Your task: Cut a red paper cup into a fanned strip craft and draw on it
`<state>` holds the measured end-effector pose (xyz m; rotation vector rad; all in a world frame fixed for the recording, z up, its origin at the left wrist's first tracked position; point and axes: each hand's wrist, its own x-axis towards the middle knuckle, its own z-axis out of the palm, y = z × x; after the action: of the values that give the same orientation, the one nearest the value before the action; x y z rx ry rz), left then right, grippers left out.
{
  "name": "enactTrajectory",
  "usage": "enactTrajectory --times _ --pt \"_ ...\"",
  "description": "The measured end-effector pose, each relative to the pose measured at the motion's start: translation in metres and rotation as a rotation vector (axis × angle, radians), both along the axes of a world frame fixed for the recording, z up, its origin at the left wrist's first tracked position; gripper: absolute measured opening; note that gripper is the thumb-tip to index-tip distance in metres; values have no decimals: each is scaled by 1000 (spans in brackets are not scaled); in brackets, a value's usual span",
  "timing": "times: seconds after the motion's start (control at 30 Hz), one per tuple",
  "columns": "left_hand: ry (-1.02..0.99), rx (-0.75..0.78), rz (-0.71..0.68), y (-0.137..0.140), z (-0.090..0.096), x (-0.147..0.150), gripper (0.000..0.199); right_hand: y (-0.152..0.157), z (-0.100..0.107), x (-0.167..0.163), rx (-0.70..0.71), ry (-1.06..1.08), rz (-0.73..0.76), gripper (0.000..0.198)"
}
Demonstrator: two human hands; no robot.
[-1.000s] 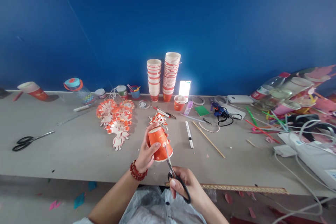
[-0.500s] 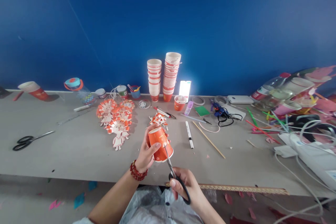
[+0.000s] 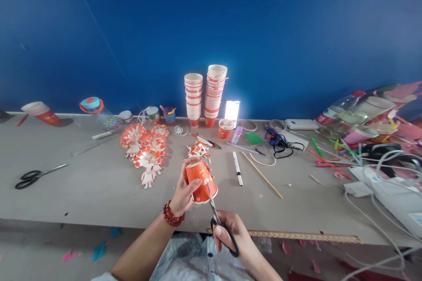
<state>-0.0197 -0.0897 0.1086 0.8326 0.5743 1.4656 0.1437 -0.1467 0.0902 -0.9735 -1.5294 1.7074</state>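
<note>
An orange paper cup (image 3: 200, 178), bottom up and tilted, is held above the near part of the table by my left hand (image 3: 184, 189), thumb across its side and fingers behind. My right hand (image 3: 232, 232) grips the black handles of a pair of scissors (image 3: 214, 211). The blades reach over the cup's white rim and lie against its side; whether they cut into the wall I cannot tell. Beyond the cup lies a small heap of orange and white paper scraps (image 3: 198, 149). Several paper figures with orange fringed manes (image 3: 148, 160) lie to the left.
Two tall stacks of paper cups (image 3: 194, 96) stand by the blue wall, beside a lit phone (image 3: 232, 112). A white marker (image 3: 237, 169) and wooden sticks (image 3: 262, 175) lie to the right. Other scissors (image 3: 39, 175) rest far left. Bottles, cables (image 3: 392, 193) and a glue gun (image 3: 276, 137) crowd the right.
The scissor handles have spread slightly apart in my right hand. The cup and my left hand have hardly moved.
</note>
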Motion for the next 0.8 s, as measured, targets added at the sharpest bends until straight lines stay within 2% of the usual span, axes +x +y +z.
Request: enactTrajectory --times 0.17,0.4,0.67,0.8 --pt "29 -22 -15 0 1 0 50 2 7 -3 -1 31 22 64" --pt "-2 -6 -12 0 0 0 50 -3 -3 -3 -18 -24 -64 65" --pt "-9 -11 -23 1 -1 0 49 -6 -13 -2 -65 -43 -83 65" --pt "-6 -5 -25 1 -2 0 50 -4 -9 -3 -41 -28 -59 65"
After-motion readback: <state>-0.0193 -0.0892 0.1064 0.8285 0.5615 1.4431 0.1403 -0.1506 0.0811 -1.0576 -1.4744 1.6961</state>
